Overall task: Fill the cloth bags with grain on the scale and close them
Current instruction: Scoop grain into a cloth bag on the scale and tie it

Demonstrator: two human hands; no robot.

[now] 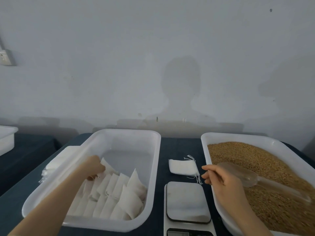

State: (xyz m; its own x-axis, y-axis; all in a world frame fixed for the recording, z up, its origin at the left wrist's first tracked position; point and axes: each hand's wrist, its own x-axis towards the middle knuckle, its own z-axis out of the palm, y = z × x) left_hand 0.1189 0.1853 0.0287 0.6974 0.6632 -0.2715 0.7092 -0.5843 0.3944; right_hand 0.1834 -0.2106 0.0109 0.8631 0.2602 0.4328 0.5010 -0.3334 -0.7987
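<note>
The left hand pinches a filled cloth bag in its fingers, far in the left tray. The right hand meets the scoop over the grain on the right; its fingers' grip cannot be told.

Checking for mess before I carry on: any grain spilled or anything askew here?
Nothing stands out: grain lies only in its tub, none on the dark cloth or scale; filled bags sit in rows.

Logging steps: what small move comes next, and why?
Likely the left hand drops its filled white cloth bag in the white plastic tray and fetches an empty drawstring bag: the grey scale platform is bare, the right hand holds the clear scoop.
</note>
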